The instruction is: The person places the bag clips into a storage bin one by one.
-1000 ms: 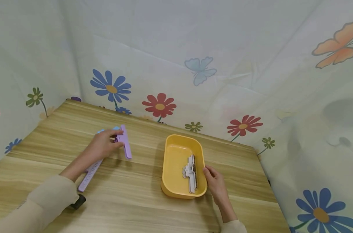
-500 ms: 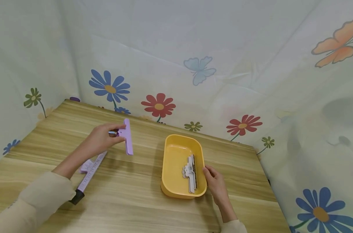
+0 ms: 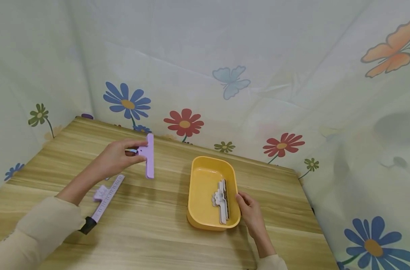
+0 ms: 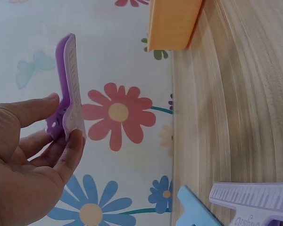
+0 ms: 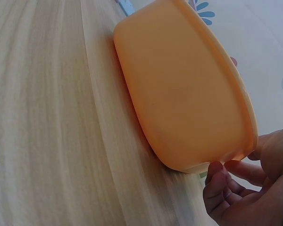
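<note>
My left hand [image 3: 115, 159] pinches a purple clip [image 3: 150, 155] above the table. In the left wrist view the clip [image 4: 70, 80] stands nearly upright, gripped by thumb and fingers near its lower end. My right hand [image 3: 250, 212] holds the rim of a yellow bin [image 3: 199, 221] at its right side, thumb over the edge; in the right wrist view, fingers curl against the bin's end wall. Inside the bin lies at least one white and grey clip [image 3: 221, 202]. A lilac clip [image 3: 108, 197] with ruler-like marks lies below my left forearm.
A light blue clip [image 4: 195, 209] lies near the lilac one, mostly hidden by my hand in the head view. A black piece [image 3: 88, 225] shows by my left cuff. The wooden table [image 3: 151, 240] meets a flowered cloth wall [image 3: 205, 45] at the back.
My left hand has raised the purple clip and moved slightly away from me; the clip has turned more upright. More of the lilac clip shows. My right hand and the bin stay put.
</note>
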{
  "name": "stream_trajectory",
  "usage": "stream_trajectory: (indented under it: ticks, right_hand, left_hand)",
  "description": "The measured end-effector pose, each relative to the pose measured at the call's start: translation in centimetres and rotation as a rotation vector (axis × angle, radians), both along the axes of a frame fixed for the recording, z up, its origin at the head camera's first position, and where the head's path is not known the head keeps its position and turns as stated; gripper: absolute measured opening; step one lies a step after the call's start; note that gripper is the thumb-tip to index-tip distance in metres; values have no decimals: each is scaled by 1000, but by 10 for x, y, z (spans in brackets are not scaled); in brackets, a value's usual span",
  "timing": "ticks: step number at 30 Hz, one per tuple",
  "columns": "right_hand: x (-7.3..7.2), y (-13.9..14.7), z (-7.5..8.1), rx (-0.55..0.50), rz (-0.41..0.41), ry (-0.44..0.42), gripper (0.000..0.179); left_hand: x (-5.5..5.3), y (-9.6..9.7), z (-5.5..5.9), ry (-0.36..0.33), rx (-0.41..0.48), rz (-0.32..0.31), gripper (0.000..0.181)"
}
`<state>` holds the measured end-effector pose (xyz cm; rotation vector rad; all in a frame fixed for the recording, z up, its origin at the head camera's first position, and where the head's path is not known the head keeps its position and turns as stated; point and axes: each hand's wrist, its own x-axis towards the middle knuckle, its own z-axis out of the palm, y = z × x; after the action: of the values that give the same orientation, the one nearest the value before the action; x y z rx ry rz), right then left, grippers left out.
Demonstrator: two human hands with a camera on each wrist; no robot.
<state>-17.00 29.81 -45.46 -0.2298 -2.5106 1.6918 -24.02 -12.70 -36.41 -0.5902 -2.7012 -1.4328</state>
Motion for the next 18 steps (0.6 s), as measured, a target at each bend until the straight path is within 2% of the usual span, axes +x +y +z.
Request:
stream_trajectory:
  ticks: [9,18]
  right_hand:
    - [1,0,1,-3,6,-2,38]
    - [-1,1,-1,36,-8,10,36]
  left_hand:
    - [-1,4,2,16,9,-34,51]
    - [-1,11,-1,26,30,-52,52]
